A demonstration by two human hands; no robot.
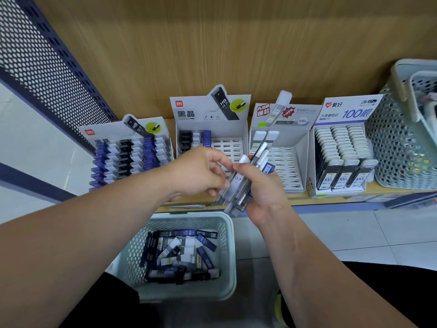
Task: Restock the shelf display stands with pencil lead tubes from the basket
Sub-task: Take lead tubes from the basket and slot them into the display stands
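Right hand (264, 189) is clutching a fistful of lead tubes (237, 179) — left hand (196, 174) is pinching one; best drawn out straight.

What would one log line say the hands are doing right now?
right hand: grips bundle of pencil lead tubes | left hand: pinches one tube | basket: holds more tubes | third stand: mostly empty slots

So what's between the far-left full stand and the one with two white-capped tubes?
In the head view, a second HB 0.7 display stand, mostly empty, partly behind the left hand.
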